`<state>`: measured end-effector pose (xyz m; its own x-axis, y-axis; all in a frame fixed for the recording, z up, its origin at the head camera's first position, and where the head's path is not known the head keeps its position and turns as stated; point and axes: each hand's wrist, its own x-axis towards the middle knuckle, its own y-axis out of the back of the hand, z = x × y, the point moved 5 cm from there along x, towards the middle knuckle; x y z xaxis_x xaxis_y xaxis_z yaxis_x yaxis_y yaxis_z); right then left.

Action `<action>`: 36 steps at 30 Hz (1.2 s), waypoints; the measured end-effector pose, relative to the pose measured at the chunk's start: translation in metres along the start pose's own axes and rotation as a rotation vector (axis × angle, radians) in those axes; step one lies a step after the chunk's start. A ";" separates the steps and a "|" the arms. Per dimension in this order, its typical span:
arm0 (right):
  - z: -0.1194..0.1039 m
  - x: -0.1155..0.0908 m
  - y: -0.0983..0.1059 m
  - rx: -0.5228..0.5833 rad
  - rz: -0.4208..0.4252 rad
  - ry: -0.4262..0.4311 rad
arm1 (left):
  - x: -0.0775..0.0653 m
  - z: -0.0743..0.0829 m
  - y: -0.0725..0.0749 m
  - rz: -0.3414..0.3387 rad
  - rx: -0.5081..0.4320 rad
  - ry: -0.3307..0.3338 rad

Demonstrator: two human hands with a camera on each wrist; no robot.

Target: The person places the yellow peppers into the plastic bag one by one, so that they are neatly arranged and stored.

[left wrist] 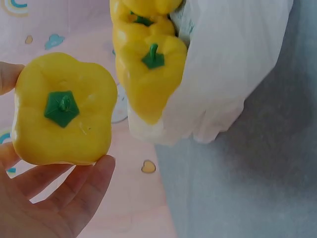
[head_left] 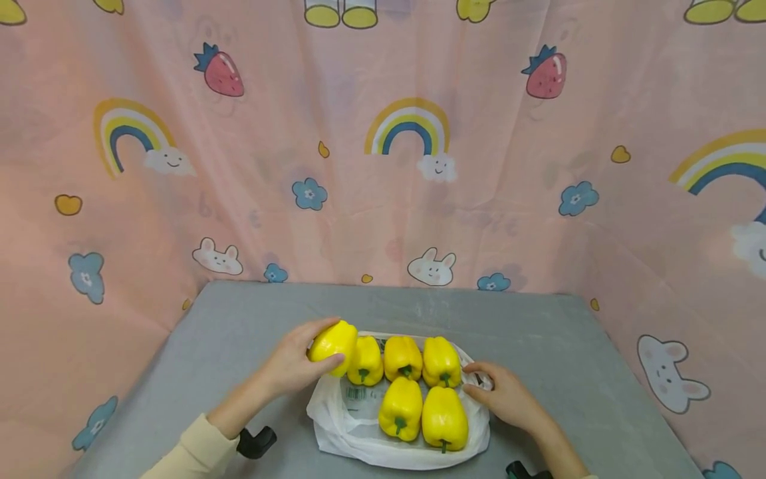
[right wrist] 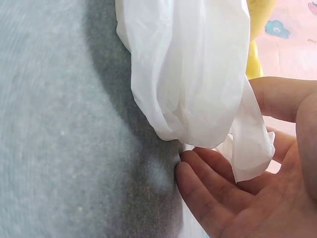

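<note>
My left hand point(head_left: 292, 359) holds a yellow bell pepper point(head_left: 332, 346) between thumb and fingers at the back left of a white plastic bag point(head_left: 353, 444). Its green stem point(left wrist: 62, 107) faces the left wrist camera. Several more yellow bell peppers point(head_left: 403, 359) sit in the opened bag, three along the back and two at the front right. My right hand point(head_left: 507, 398) is at the bag's right side, thumb and fingers spread apart around its edge. In the right wrist view, a loose flap of the bag point(right wrist: 250, 144) hangs between thumb and fingers.
The bag lies on a grey table point(head_left: 251, 332). A pink printed curtain point(head_left: 509, 199) stands behind the table and along both sides. Dark wrist-camera mounts point(head_left: 257, 442) show below each wrist. A printed label point(head_left: 356, 394) shows inside the bag.
</note>
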<state>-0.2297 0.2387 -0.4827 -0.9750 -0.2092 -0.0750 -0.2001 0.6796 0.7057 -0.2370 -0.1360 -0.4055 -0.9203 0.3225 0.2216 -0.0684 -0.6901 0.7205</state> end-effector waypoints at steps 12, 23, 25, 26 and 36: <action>0.001 0.000 -0.002 0.010 -0.015 -0.001 | -0.012 0.001 -0.019 -0.052 -0.076 -0.043; 0.001 0.000 0.000 0.017 -0.017 0.003 | -0.021 0.005 -0.033 -0.114 -0.073 -0.043; 0.001 0.000 0.000 0.018 -0.012 0.003 | -0.022 0.005 -0.035 -0.129 -0.077 -0.035; 0.002 0.000 0.000 0.019 -0.011 0.003 | -0.023 0.005 -0.036 -0.138 -0.080 -0.031; 0.003 0.000 0.000 0.016 -0.004 0.006 | -0.033 0.000 -0.046 -0.177 -0.102 0.013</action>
<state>-0.2300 0.2411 -0.4848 -0.9736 -0.2161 -0.0738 -0.2057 0.6900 0.6939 -0.2034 -0.1145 -0.4462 -0.8954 0.4364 0.0881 -0.2676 -0.6857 0.6769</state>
